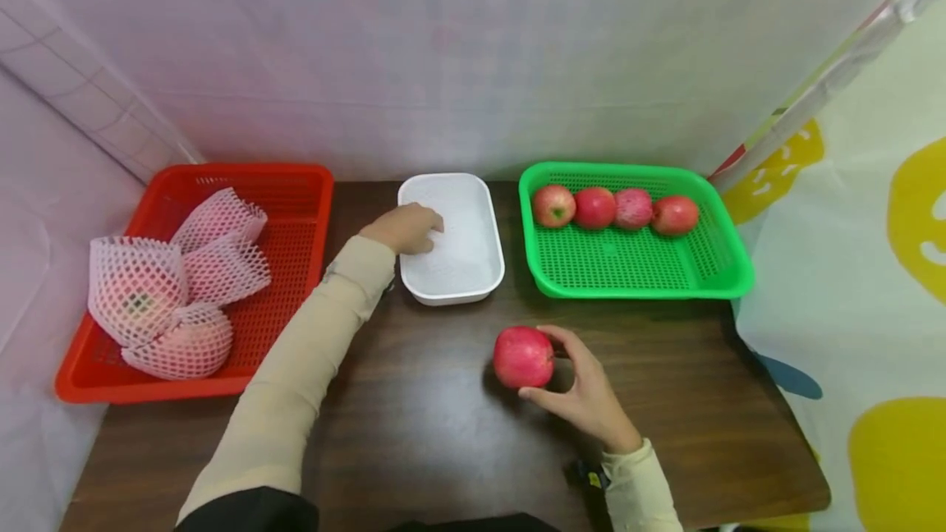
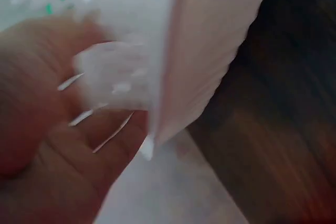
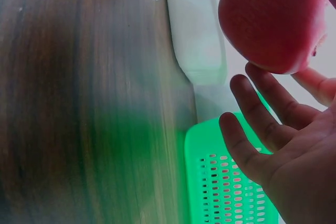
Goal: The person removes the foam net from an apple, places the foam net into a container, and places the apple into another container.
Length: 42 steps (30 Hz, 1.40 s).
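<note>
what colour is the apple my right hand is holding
The apple is pinkish red, seen best in the head view.

Red apple [image 1: 523, 357]: round, glossy, bare-skinned, faintly mottled; pinched between thumb and fingers of right hand [image 1: 584, 391], above table [image 1: 414, 425], dimpled end turned toward palm. White container [image 1: 452, 300]: oblong, round-cornered, open-topped, upright on table, long sides running away from person; left hand [image 1: 402, 228] reaches over its left rim, fingers inside; contents unclear.
</note>
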Each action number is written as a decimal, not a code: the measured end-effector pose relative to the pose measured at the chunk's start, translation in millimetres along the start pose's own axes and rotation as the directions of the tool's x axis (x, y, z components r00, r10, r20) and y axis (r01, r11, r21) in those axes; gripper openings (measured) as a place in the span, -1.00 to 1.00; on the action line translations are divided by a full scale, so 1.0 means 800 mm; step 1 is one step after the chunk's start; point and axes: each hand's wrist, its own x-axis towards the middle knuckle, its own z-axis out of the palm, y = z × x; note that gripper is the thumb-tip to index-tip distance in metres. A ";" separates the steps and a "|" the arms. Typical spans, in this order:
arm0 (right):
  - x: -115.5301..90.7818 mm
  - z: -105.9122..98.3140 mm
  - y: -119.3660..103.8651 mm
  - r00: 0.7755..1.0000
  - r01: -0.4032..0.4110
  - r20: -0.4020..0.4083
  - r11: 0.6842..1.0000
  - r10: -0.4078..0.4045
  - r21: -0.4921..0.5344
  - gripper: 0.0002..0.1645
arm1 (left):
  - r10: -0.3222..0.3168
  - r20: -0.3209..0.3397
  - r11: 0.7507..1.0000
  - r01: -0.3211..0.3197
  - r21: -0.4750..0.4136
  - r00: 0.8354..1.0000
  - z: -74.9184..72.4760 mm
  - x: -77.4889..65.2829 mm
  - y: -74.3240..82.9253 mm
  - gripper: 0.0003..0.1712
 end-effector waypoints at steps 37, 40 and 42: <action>0.014 -0.013 -0.011 0.995 0.096 0.009 0.990 -0.096 -0.099 0.06 | -0.072 -0.218 0.983 0.033 -0.180 0.973 0.062 -0.263 0.091 -0.46; 0.031 -0.033 -0.017 0.988 0.155 0.013 0.973 -0.155 -0.171 0.08 | -0.075 -0.220 0.981 0.031 -0.194 0.973 0.066 -0.263 0.094 -0.47; 0.047 -0.053 -0.020 0.982 0.188 0.022 0.954 -0.188 -0.233 0.08 | -0.069 -0.223 0.981 0.026 -0.191 0.972 0.068 -0.264 0.095 -0.47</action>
